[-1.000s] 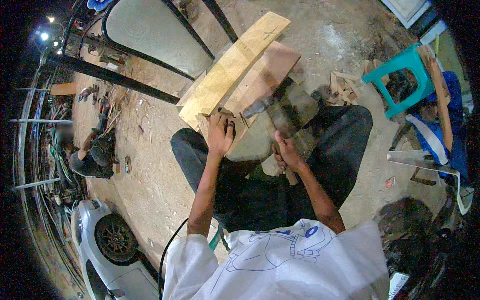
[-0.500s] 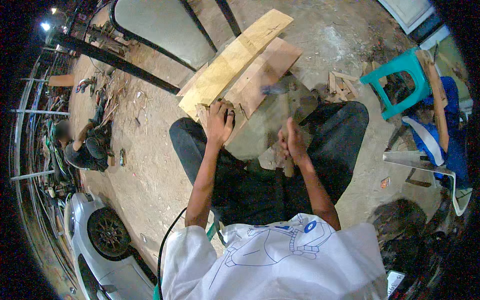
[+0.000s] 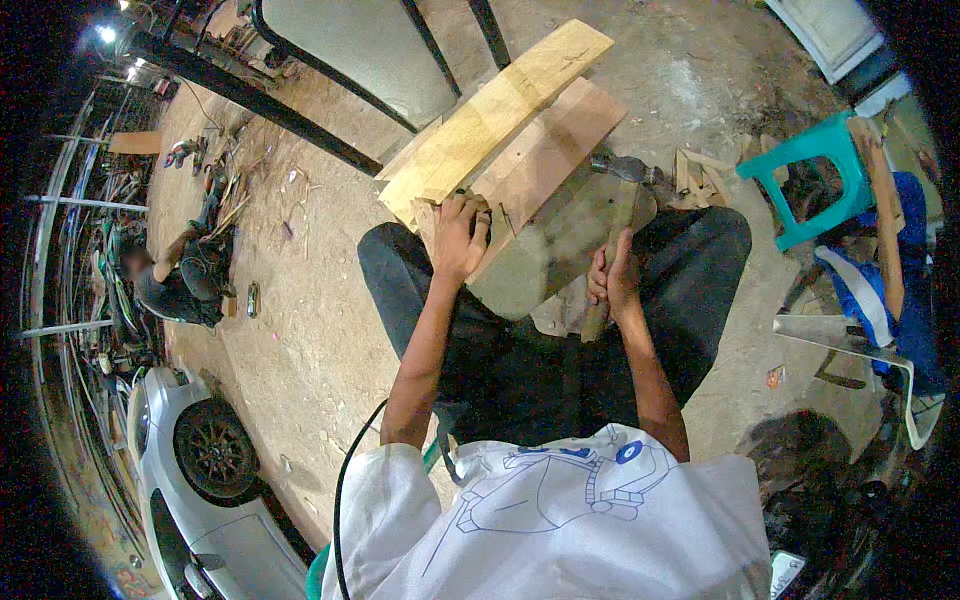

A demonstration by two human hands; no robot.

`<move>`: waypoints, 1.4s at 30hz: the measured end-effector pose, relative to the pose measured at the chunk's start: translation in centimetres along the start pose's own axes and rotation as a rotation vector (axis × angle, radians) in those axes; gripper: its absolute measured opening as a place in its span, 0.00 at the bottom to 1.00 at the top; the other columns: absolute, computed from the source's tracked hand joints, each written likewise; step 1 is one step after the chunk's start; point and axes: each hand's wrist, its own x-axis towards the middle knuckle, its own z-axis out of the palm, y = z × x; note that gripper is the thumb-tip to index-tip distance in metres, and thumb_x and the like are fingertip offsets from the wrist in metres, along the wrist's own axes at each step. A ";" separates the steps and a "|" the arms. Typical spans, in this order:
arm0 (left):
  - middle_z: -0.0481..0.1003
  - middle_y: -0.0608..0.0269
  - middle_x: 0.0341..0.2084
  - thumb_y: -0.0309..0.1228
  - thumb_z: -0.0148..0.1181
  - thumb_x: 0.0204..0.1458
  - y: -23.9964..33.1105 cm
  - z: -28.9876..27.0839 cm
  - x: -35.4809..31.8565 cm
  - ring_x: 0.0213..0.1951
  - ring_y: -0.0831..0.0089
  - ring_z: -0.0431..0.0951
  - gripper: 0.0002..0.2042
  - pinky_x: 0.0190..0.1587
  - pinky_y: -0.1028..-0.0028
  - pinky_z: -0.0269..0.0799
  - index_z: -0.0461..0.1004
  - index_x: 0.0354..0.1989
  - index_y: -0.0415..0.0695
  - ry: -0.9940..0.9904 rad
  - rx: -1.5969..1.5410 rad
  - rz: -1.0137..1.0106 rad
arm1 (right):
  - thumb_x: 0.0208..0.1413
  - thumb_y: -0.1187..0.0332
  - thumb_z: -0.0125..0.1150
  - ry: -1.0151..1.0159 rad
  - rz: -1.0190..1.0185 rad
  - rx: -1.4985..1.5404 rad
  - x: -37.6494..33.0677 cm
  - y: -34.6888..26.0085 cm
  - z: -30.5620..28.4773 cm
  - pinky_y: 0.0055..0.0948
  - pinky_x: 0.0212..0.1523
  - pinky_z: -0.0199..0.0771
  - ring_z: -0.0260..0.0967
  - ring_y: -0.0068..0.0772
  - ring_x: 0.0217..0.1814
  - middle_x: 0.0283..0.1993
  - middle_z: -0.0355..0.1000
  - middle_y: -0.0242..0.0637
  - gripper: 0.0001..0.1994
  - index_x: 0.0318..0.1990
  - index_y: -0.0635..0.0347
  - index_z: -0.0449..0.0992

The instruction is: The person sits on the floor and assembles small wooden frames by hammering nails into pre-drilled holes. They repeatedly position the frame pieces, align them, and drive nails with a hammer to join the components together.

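My right hand [image 3: 615, 280] is wrapped round the wooden handle of a hammer [image 3: 622, 212]. The dark metal head is raised to the right of the boards, near my right knee. My left hand [image 3: 462, 240] grips the near end of a wooden workpiece, its fingers curled over a small wood block [image 3: 425, 222]. A pale yellow plank [image 3: 500, 110] and a reddish-brown board [image 3: 565, 135] run from there up to the right. What looks like a thin nail [image 3: 506, 220] sticks up from the brown board, just right of my left fingers. Under the board lies a grey slab [image 3: 540, 275].
A black-framed chair [image 3: 350, 50] stands beyond the planks. On the right are a green plastic stool [image 3: 815, 170] and wood scraps [image 3: 700, 175]. A silver car [image 3: 215, 480] is at lower left, and another person [image 3: 180, 280] crouches at far left.
The hammer, blurred and closer to the boards before, has moved right, away from them, and shows sharply. My left hand keeps its place on the wood. The whole view has shifted slightly.
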 end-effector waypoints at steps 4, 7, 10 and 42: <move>0.69 0.54 0.36 0.32 0.50 0.51 -0.7 0.1 -0.1 0.45 0.55 0.66 0.11 0.53 0.61 0.57 0.73 0.37 0.40 0.014 -0.045 -0.009 | 0.56 0.33 0.38 -0.076 0.019 -0.384 -0.7 2.0 2.5 0.25 0.10 0.52 0.50 0.21 0.08 0.12 0.56 0.25 0.31 0.22 0.53 0.64; 0.70 0.56 0.35 0.32 0.50 0.52 -0.5 -0.6 -0.5 0.45 0.56 0.66 0.10 0.52 0.62 0.59 0.73 0.35 0.40 0.014 -0.057 -0.035 | 0.55 0.32 0.38 -0.100 0.087 -0.372 -2.1 0.6 3.0 0.24 0.10 0.51 0.49 0.20 0.09 0.12 0.55 0.25 0.31 0.23 0.53 0.65; 0.70 0.56 0.36 0.33 0.49 0.52 -0.2 -0.6 -0.4 0.46 0.56 0.66 0.10 0.52 0.61 0.58 0.74 0.35 0.41 0.006 -0.054 -0.044 | 0.54 0.30 0.35 -0.052 0.053 -0.173 -1.3 -0.1 0.9 0.23 0.10 0.50 0.50 0.20 0.09 0.12 0.51 0.24 0.32 0.24 0.52 0.63; 0.71 0.49 0.28 0.27 0.56 0.48 0.3 -3.2 -1.8 0.36 0.51 0.70 0.07 0.43 0.59 0.63 0.74 0.29 0.34 0.183 -0.019 -0.191 | 0.60 0.37 0.36 -0.010 -0.212 -0.416 1.4 -1.2 7.2 0.31 0.08 0.61 0.57 0.31 0.06 0.09 0.58 0.33 0.34 0.16 0.61 0.61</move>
